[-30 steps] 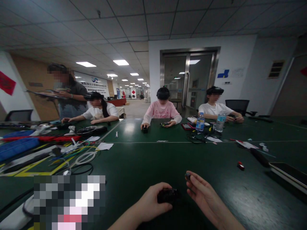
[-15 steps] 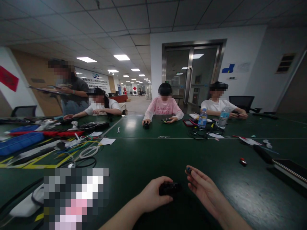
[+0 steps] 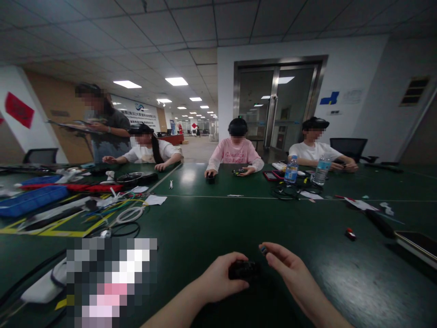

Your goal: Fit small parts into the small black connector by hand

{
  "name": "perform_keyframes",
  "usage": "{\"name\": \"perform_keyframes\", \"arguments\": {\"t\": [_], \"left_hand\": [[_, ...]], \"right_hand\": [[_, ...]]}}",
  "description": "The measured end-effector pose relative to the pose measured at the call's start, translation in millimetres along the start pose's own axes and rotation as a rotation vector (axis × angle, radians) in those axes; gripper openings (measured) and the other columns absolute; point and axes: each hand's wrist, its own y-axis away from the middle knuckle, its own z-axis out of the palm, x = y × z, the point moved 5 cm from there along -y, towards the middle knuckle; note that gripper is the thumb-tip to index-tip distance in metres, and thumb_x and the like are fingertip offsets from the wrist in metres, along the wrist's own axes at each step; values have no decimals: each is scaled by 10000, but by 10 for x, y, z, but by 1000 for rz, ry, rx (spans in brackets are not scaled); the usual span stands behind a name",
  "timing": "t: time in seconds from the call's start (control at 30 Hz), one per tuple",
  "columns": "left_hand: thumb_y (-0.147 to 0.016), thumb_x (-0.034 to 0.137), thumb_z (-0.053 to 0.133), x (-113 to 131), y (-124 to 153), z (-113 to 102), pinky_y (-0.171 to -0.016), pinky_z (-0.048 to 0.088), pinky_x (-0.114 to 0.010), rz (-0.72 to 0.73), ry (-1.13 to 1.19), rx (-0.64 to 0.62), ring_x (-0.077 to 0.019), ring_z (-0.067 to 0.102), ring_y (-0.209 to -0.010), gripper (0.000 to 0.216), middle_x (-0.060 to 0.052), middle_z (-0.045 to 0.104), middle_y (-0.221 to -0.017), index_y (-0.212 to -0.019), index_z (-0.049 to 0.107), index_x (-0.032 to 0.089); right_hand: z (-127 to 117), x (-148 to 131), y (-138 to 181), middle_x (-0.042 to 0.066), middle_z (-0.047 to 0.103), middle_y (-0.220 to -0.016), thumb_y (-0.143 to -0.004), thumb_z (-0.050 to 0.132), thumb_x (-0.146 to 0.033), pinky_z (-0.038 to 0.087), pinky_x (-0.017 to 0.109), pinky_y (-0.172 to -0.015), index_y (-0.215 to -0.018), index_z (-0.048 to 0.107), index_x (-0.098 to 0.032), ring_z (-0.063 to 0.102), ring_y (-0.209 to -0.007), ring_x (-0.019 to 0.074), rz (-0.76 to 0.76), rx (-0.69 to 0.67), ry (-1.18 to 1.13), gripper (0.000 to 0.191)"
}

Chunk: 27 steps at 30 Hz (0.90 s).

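Observation:
My left hand (image 3: 218,279) is closed around a small black block-like device (image 3: 244,270) held just above the dark green table (image 3: 211,228). My right hand (image 3: 290,273) sits right beside it, fingers curled, pinching a tiny dark part (image 3: 263,249) at the fingertips near the device's upper right corner. Both forearms enter from the bottom edge.
Three seated people and one standing person work at the table's far side. Cables, a white loop and a blue tray (image 3: 32,199) lie at left. Water bottles (image 3: 291,169) stand far right of centre. A small red piece (image 3: 350,234) and a flat dark device (image 3: 414,243) lie at right.
My right hand has drawn closer to the black device, carrying the tiny part. The left hand keeps its grip. The view has shifted slightly.

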Motion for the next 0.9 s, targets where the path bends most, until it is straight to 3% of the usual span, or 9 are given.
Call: {"name": "perform_keyframes", "arguments": {"t": [0.27, 0.4, 0.67, 0.9], "left_hand": [[-722, 196, 673, 27, -8, 9, -864, 449, -313, 53, 18, -15, -207, 576, -970, 450, -42, 610, -1082, -1154, 548, 193], [-731, 230, 675, 31, -6, 10, -821, 457, -295, 65, -27, -11, -201, 576, -937, 419, -36, 607, -1049, -1134, 565, 198], [-727, 230, 680, -13, -23, 15, -815, 460, -293, 68, -1, 9, -194, 573, -909, 411, -32, 615, -1013, -1120, 568, 180], [-731, 201, 663, -25, -17, 4, -848, 448, -308, 44, 18, 7, -195, 563, -932, 439, -32, 598, -1046, -1151, 536, 196]], "right_hand": [[192, 3, 86, 49, 672, -1080, -693, 711, -226, 355, 427, -976, -871, 753, -283, 553, -1070, 293, -181, -208, 479, 192], [230, 74, 101, 32, 664, -1089, -699, 682, -150, 368, 442, -969, -856, 749, -320, 553, -1071, 293, -205, -266, 610, 240], [281, 36, 136, 28, 635, -1157, -753, 622, -175, 393, 401, -976, -970, 696, -295, 559, -1091, 243, -270, -329, 875, 259], [286, -14, 165, 20, 603, -1213, -730, 629, -155, 380, 359, -1017, -1112, 615, -282, 534, -1142, 213, -238, -362, 782, 402]]}}
